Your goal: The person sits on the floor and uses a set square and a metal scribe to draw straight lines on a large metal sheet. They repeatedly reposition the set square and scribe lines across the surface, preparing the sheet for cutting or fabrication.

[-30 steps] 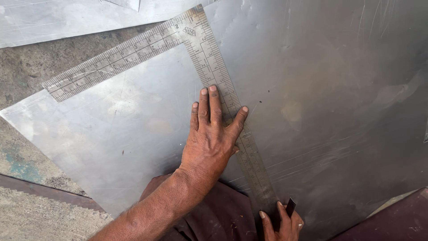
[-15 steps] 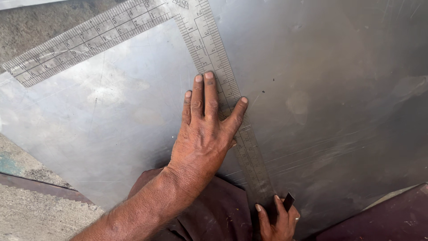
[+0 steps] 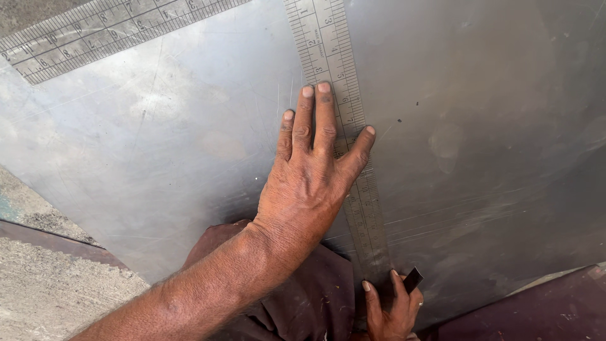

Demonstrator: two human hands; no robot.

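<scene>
A large grey metal sheet (image 3: 492, 126) fills most of the view. On it lies a steel square, with one arm (image 3: 325, 44) running toward me and the other arm (image 3: 95, 31) going off to the upper left. My left hand (image 3: 309, 183) lies flat, palm down, with fingers together and the thumb spread. Its fingertips and thumb press on the near arm of the square. At the sheet's near edge my right hand (image 3: 391, 309) grips a small dark tool (image 3: 413, 279) beside the end of that arm.
Dark maroon cloth (image 3: 315, 297) lies under my left forearm at the sheet's near edge. A rough concrete surface (image 3: 50, 297) shows at the lower left, with a dark strip along it. Another maroon surface (image 3: 555, 309) sits at the lower right.
The view has closed in on the sheet, so the square's corner has slid out of the top. Both hands keep their places on the square and the tool.
</scene>
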